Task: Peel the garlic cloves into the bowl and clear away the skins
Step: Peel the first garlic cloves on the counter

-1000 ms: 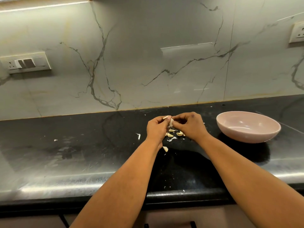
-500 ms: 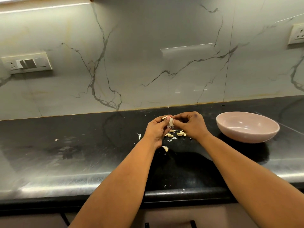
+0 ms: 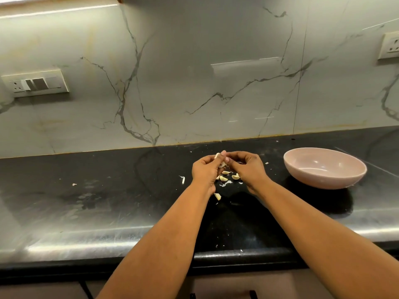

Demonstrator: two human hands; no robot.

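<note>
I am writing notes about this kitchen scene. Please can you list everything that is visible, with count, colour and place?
bowl: one, pale pink, on the counter to the right of the hands; looks empty.
loose garlic cloves: several, cream, on the counter below the hands; one more lies nearer the front edge.
skin scraps: a few, white, scattered on the counter.
counter: one, black, glossy.
backsplash: grey-white marble with dark veins.
switch plate: one, white, left wall.
socket: one, white, right wall.
held garlic clove: one, cream, between both grips.
left hand: pinches the held clove.
right hand: pinches it too.
</note>
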